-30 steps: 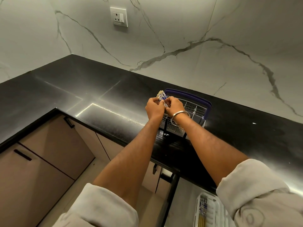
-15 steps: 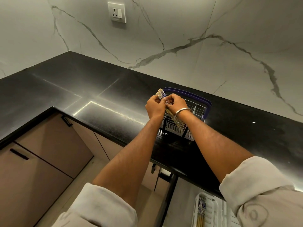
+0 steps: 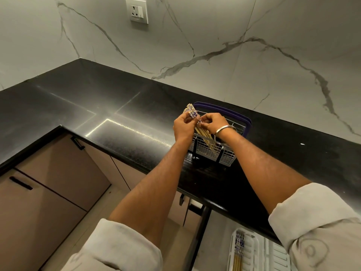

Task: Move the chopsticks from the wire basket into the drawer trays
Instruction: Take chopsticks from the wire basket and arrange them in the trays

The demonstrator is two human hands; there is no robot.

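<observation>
A white wire basket (image 3: 226, 155) with a purple handle stands on the black counter near its front edge. A bundle of tan chopsticks (image 3: 203, 133) with blue-patterned tops leans out of it to the left. My left hand (image 3: 183, 128) is closed around the bundle just below the tops. My right hand (image 3: 212, 122), with a metal bangle on the wrist, pinches the same bundle from the right. Their lower ends are still inside the basket. At the bottom right a white drawer tray (image 3: 254, 249) holds a few chopsticks (image 3: 238, 253).
The black counter (image 3: 97, 106) wraps an L-shaped corner under marble walls with a wall socket (image 3: 136, 10). Brown cabinet doors (image 3: 48, 182) with black handles sit below at the left. The open drawer lies under the counter edge at the lower right.
Both hands have lifted the chopstick bundle a little out of the basket, so more of the tan shafts shows. The camera has tilted down slightly.
</observation>
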